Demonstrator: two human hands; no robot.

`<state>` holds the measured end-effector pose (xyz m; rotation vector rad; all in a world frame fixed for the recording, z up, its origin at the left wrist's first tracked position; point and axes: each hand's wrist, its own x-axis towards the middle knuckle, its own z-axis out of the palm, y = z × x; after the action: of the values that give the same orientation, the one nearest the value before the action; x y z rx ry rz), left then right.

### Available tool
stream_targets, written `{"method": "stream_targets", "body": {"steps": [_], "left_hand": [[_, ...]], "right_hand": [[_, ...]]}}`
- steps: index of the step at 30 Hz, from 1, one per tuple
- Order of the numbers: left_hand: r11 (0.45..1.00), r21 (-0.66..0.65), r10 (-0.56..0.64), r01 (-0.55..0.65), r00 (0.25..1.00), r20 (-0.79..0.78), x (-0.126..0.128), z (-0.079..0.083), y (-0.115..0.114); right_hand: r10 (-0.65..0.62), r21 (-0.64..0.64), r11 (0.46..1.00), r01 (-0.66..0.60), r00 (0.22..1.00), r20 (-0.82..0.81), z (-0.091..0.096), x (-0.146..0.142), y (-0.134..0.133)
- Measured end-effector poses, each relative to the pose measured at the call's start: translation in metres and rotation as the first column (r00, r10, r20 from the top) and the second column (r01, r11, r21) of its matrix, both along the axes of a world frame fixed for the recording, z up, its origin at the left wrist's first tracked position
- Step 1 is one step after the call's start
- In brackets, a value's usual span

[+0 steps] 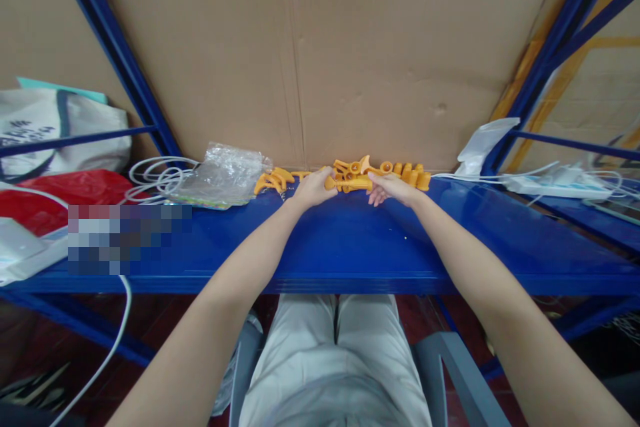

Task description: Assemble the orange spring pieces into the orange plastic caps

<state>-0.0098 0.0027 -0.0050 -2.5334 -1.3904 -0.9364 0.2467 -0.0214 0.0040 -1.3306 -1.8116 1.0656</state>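
Head view: hands [314, 189] partly hide yellow pieces [356, 183]; grip unclear.

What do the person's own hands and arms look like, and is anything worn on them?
The left hand and right hand are gloveless. Both forearms are bare, with no sleeve, watch or bracelet showing. Rings: cannot tell.

Across mid-frame runs a worktop [345, 250], a cardboard sheet [380, 67] behind it. Near its back edge, at centre, a plastic part [354, 183] spans between the left hand [315, 191] and right hand [394, 189]; similar parts [371, 163] lie behind. Leftward: a plastic packet [225, 177], then coiled cable [150, 180]. Far right: a power strip [560, 186]. Bottom centre: a chair [447, 353].
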Motion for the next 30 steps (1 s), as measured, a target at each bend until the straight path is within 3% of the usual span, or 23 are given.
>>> {"method": "stream_targets", "body": {"steps": [4, 10, 17, 24, 30], "left_hand": [[1.0, -0.012, 0.012, -0.011, 1.0, 0.011, 0.0003, 0.0001, -0.0001], [1.0, -0.015, 0.008, -0.008, 1.0, 0.02, -0.0006, 0.001, 0.0], [0.999, -0.037, 0.004, -0.005, 1.0, -0.018, 0.0018, 0.0043, -0.0068], [0.999, -0.026, 0.02, -0.02, 1.0, -0.014, 0.0033, 0.004, -0.0057], [1.0, -0.006, 0.023, -0.023, 1.0, 0.0, 0.0039, 0.0048, -0.0076]], "right_hand": [[-0.017, -0.013, 1.0, 0.017, 1.0, 0.0, -0.0005, 0.0015, 0.0001], [0.012, 0.136, 0.991, -0.01, 1.0, -0.01, 0.0031, 0.0049, -0.0008], [0.025, 0.054, 0.998, -0.023, 0.999, -0.03, 0.0031, -0.001, -0.003], [0.043, 0.119, 0.992, -0.039, 0.998, -0.034, 0.0061, -0.0009, -0.004], [0.055, 0.069, 0.996, -0.05, 0.996, -0.076, 0.0048, -0.0049, -0.0035]]}}
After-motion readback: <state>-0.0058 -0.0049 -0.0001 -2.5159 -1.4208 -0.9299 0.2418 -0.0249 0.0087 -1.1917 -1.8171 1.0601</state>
